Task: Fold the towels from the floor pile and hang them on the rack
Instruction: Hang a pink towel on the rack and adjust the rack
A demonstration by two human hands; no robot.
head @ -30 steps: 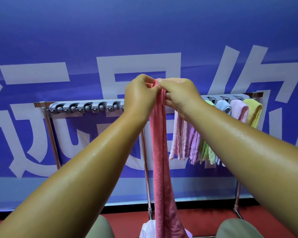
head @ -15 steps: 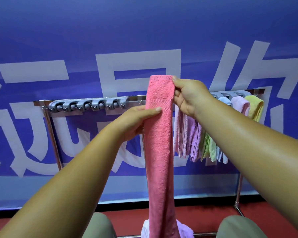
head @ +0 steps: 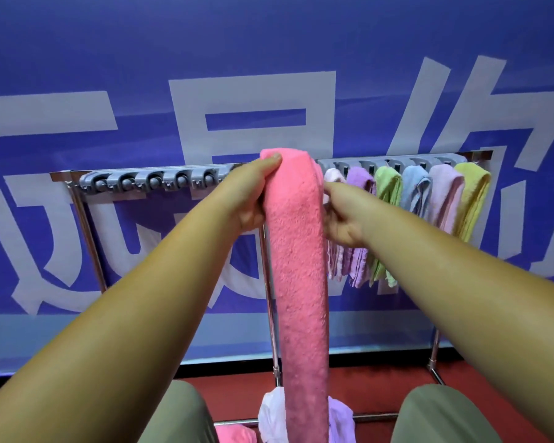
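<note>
step: hang folded pink towel (head: pixel 296 251) | left hand (head: pixel 247 196) grips its folded top, before middle of rack (head: pixel 77 199) | right hand (head: pixel 343 215) at its right edge, fingers hidden, maybe pinching | advice: keep fold flat, push it deep into a free clip (head: pixel 209 180) beside hung towels (head: pixel 387 187)

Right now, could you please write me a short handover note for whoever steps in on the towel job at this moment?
The left hand grips the pink towel near its top, thumb on the fold. The right hand holds the other side, its fingers hidden behind the cloth.
The towel is folded into a long strip and held up in front of the rack, not yet hung.
Done: six towels hang at the rack's right end.
Left: hang this one; the grey holders on the left are free. More towels lie in the floor pile.
</note>
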